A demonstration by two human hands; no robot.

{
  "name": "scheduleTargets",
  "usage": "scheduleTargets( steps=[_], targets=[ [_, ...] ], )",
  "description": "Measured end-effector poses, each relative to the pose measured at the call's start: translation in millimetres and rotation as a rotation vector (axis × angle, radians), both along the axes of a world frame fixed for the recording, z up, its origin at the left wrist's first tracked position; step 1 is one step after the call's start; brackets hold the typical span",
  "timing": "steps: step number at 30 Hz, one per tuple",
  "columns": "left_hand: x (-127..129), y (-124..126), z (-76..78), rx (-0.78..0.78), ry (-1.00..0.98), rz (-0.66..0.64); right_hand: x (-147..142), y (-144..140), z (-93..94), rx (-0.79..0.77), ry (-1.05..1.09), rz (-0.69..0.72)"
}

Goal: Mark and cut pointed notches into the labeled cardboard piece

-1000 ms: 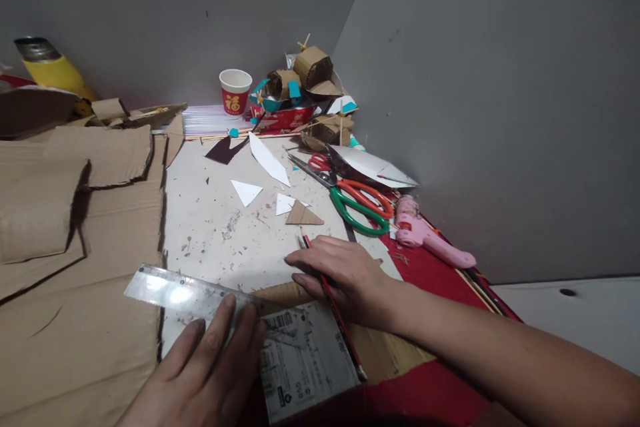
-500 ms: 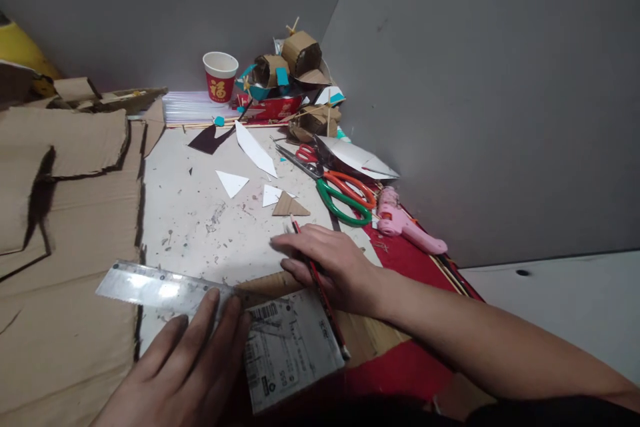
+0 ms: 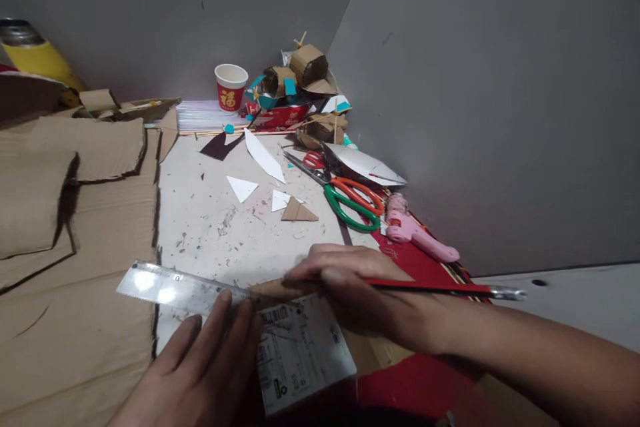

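My left hand [image 3: 200, 360] lies with outstretched fingers on a clear ruler [image 3: 165, 285], pressing it down across a piece of cardboard; its thumb is hidden. Under the ruler's right end is a white printed label [image 3: 313, 357] with a barcode, stuck to the brown cardboard [image 3: 273, 288]. My right hand [image 3: 360, 287] is closed around a red and black pencil [image 3: 430, 287]. The pencil lies nearly level, its blunt silver end pointing right past the wrist, and its front end is at the fingertips just right of the ruler.
Scissors with green and orange handles [image 3: 353, 207] and a pink glue gun [image 3: 417, 230] lie to the right. White paper scraps [image 3: 243, 188] and a cardboard triangle [image 3: 300, 210] sit ahead. Cardboard sheets [image 3: 100, 320] cover the left. A paper cup [image 3: 231, 88] and cardboard models [image 3: 307, 67] stand behind.
The pencil has swung from pointing away from me to lying sideways in my right hand, which has moved slightly down towards the ruler. My left hand stays on the ruler.
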State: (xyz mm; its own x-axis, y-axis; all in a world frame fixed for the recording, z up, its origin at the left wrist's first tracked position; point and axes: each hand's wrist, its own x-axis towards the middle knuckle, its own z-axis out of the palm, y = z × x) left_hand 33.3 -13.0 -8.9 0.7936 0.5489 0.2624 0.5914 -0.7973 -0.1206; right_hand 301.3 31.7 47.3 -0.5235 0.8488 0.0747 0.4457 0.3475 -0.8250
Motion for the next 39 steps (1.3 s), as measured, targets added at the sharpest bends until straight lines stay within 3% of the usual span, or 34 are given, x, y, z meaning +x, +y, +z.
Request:
scheduleTargets(
  steps=[8, 12, 22, 39],
  targets=[
    [-2, -1, -6.0, 0.055, -0.004, -0.021, -30, 7, -28.8, -0.185, 0.104, -0.099],
    [-1, 0, -5.7, 0.067, 0.038, -0.028, -34, 10, -38.4, -0.220, 0.181, -0.051],
    [2, -2, -13.5, 0.118, 0.009, -0.038, -37, 14, -43.2, -0.184, 0.124, -0.004],
    [1, -3, -7.1, 0.075, 0.014, -0.026, -39, 19, -36.5, -0.283, 0.126, -0.020]
  ],
)
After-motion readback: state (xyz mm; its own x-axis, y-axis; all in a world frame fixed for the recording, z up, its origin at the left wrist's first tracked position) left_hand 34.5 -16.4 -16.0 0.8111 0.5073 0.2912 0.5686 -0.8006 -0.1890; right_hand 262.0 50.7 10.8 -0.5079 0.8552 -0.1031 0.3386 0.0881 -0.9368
